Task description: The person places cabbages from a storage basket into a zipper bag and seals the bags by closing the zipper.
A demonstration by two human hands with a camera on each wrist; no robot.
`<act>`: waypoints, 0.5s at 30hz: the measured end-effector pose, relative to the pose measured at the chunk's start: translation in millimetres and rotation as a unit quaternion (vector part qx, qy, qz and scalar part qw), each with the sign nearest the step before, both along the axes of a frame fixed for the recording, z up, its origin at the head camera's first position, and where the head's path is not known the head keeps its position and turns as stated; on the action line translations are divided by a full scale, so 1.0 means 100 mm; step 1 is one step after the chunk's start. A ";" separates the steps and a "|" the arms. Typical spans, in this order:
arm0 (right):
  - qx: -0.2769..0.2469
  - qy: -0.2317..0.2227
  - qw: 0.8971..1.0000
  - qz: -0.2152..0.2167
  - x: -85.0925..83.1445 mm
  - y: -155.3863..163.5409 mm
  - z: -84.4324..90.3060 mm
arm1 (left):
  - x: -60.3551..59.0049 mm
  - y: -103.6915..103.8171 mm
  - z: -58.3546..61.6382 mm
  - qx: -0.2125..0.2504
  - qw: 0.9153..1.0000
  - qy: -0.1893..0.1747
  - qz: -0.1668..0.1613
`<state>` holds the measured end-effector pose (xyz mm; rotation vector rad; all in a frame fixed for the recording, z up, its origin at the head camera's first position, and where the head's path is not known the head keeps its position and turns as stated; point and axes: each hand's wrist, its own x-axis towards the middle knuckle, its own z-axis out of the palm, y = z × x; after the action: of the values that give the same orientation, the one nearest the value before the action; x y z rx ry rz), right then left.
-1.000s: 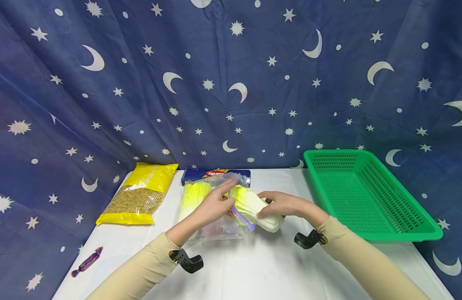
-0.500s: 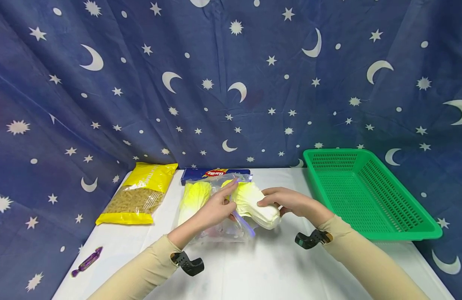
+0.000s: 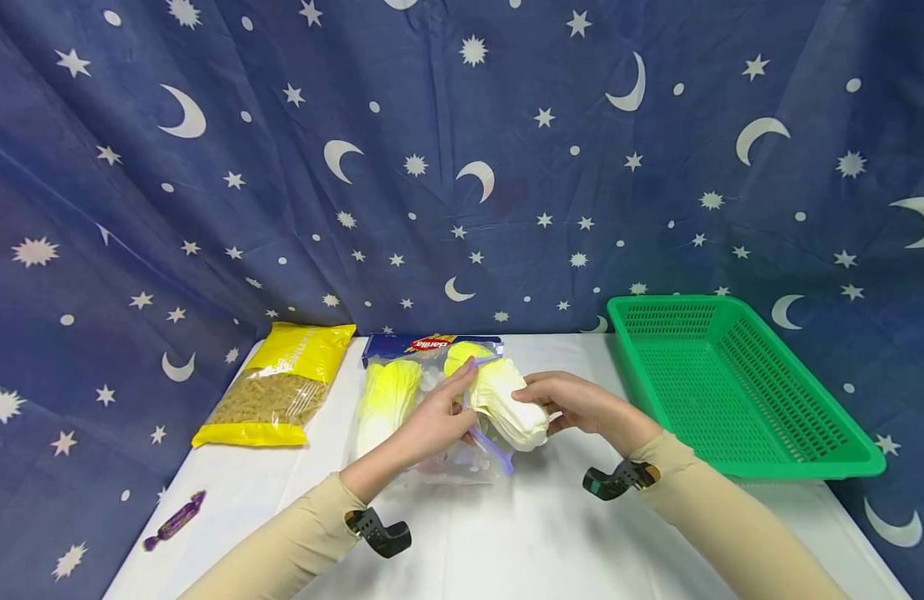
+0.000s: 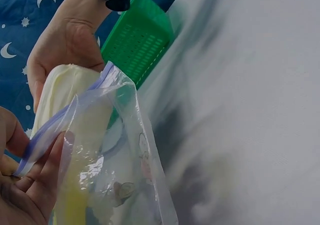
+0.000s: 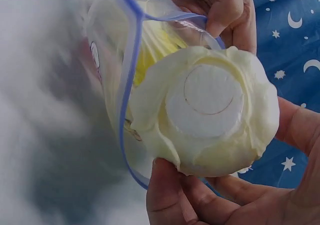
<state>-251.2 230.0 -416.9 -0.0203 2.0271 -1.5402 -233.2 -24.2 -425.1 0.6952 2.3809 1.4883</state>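
Note:
A clear zip bag (image 4: 120, 150) with a purple zip edge lies across the middle of the table, its mouth toward the right. One napa cabbage (image 3: 387, 400) is inside its left part. My left hand (image 3: 439, 421) pinches the zip edge at the bag's mouth. My right hand (image 3: 577, 404) grips a second napa cabbage (image 3: 512, 408) by its white base, its yellow leafy end within the mouth. In the right wrist view the round cut base (image 5: 205, 100) faces the camera, with fingertips (image 5: 165, 185) curled round it.
Behind the bag lies a blue Barilla box (image 3: 432, 345). A yellow bag of pasta (image 3: 277, 387) lies at the back left, and a purple wrapped candy (image 3: 175, 521) near the left edge. A green perforated basket (image 3: 739, 392) stands on the right.
My right hand has moved the second cabbage left and slightly away from me, deeper into the bag's mouth. My left hand stays on the zip edge, almost in place.

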 end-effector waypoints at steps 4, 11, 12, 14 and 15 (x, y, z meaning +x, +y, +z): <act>-0.012 -0.008 1.000 -0.008 -0.01 -0.02 -0.02 | 0.02 0.00 -0.01 -0.022 1.000 0.020 0.000; -0.047 -0.029 0.998 -0.009 -0.01 -0.04 -0.03 | 0.04 0.03 -0.04 -0.028 0.999 0.030 -0.008; -0.052 -0.031 0.998 -0.009 -0.02 -0.05 -0.04 | 0.04 0.03 -0.05 -0.030 0.999 0.034 -0.008; -0.059 -0.037 0.998 -0.010 -0.02 -0.06 -0.05 | 0.05 0.04 -0.07 -0.032 0.999 0.038 -0.008; -0.062 -0.041 0.997 -0.011 -0.02 -0.07 -0.06 | 0.05 0.04 -0.07 -0.033 0.999 0.037 -0.009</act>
<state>-253.5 222.9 -422.9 0.0173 1.8725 -1.6519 -227.9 -19.8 -432.3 0.7657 2.4596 1.3941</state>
